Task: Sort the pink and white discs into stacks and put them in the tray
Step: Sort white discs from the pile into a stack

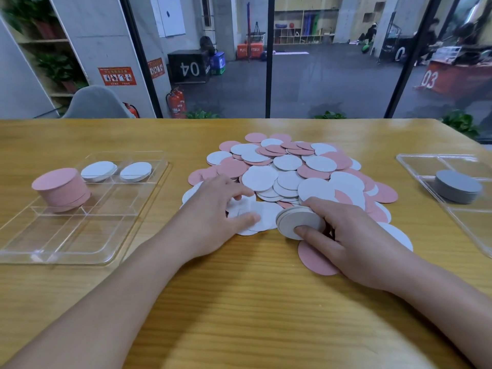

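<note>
**Item: disc sorting, mid-gather**

- Right hand (354, 235): fingers curled round a small stack of white discs (299, 221), thumb pressed on its top face, the stack tilted and held just above the desk. A loose pink disc (312, 258) lies partly under the palm.
- Left hand (221, 209): fingers loosely spread, tips resting on flat white discs (262, 215) at the near edge of the pile; it holds nothing.
- Governing relation: those loose whites lie directly between the two hands, touching the left fingertips and just left of the held stack. Discs have no long axis and lie flat, so the likely next move is a slide from the left hand toward the right hand's stack. The left hand is the nearer.
- Mixed pile (290, 171): pink and white discs overlapping, beyond both hands, centre of the desk. Much remains unsorted.
- Clear tray (80, 251), left, well apart from the hands: a tall pink stack (60, 189) in one near-left compartment, two short white stacks (99, 170) (135, 171) in the far compartments. The left arm is closer to it.
- Second clear tray (468, 222), far right, holding a grey stack (458, 189).
- Desk (239, 302): light wood grain, smooth.
- Room: glass partition beyond the desk, a gym floor with numbered boxes, fire extinguishers, a grey chair, potted plants.
</note>
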The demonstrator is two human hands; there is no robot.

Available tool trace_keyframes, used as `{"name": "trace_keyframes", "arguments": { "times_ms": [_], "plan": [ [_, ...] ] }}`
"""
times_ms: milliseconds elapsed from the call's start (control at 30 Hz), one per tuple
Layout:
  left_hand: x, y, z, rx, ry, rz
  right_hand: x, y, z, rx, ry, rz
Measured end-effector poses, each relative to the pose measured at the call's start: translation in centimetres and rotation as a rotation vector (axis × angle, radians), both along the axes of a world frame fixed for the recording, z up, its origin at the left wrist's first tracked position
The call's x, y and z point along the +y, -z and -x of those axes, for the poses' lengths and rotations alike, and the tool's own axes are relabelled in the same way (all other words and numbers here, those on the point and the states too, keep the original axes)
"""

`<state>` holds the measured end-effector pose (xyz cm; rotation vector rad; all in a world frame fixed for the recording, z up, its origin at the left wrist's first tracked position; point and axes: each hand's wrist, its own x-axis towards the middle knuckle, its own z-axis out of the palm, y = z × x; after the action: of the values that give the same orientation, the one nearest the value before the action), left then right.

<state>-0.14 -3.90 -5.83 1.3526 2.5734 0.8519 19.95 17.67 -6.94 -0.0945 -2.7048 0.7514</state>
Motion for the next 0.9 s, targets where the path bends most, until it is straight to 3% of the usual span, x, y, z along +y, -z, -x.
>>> {"name": "trace_keyframes", "arguments": {
  "times_ms": [133, 333, 700, 900],
  "plan": [
    [0.3, 0.1, -0.9, 0.005, 0.023, 0.105, 0.0, 0.0, 0.0, -0.014, 0.000, 0.010],
    [0.4, -0.2, -1.3, -0.021, 0.033, -0.004, 0.1, 0.1, 0.2, -0.017, -0.001, 0.010],
    [0.1, -1.1, 0.3, -0.328, -0.053, -0.517, 0.3, 0.1, 0.0, -0.033, -0.001, 0.016],
    [-0.1, -1.0, 0.1, -0.320, 0.024, -0.431, 0.4, 0.2, 0.0, -0.031, -0.004, 0.016]
  ]
}}
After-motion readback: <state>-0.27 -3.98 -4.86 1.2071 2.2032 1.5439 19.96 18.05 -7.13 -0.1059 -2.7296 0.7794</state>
